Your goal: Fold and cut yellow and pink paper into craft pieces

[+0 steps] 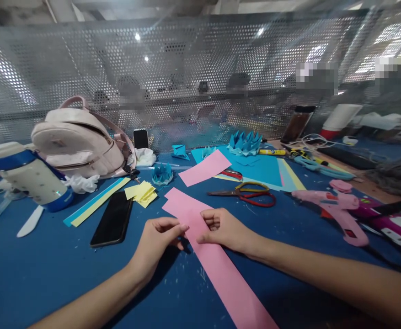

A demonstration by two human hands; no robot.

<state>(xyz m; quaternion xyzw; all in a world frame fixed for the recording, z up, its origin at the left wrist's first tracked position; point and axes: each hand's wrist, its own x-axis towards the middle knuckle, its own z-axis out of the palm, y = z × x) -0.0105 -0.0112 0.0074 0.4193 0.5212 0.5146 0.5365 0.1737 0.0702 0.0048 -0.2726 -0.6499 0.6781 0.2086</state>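
A long pink paper strip slants across the blue table toward me, its far end overlapping in layers. My left hand pinches its left edge between thumb and fingers. On the opposite edge, my right hand grips the same strip, thumb on top and fingers curled. Beyond the hands lies a separate pink paper piece. Scissors with yellow and red handles rest just past my right hand. Small yellow paper pieces are piled beyond my left hand.
A black phone, a tumbler and a pale backpack stand or lie left. Blue folded-paper shapes sit at the back on blue paper sheets. A pink glue gun lies right. A perforated metal screen borders the table.
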